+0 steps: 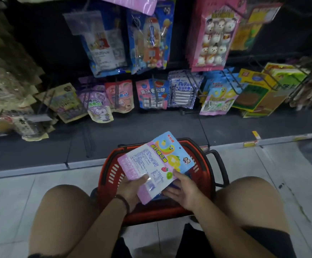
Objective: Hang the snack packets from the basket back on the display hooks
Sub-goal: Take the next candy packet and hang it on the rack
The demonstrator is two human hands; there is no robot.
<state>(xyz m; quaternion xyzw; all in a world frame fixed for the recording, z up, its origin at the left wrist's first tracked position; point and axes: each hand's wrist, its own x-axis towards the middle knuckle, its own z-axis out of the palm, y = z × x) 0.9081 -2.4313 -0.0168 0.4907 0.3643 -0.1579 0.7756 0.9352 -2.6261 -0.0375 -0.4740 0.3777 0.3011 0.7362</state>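
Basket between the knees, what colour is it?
The basket is red with black handles, seen in the head view.

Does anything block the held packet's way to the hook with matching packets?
Nothing visible. The left hand and right hand hold the packet over the red basket; only open space lies between it and the matching packets hung lower right.

Pale floor tiles (11, 192) run up to a low dark shelf (151, 125) at the foot of the display. A red basket (112, 174) stands on the tiles, just in front of that shelf's edge. Over on the left, brown paper bags (34, 135) slump onto the dark shelf. A yellow tag (256, 135) sits near its front edge on the right. Above, wire hooks (191, 81) carry rows of hanging packets (152, 94). The lowest row ends close over the shelf; whether it touches, I can't tell.
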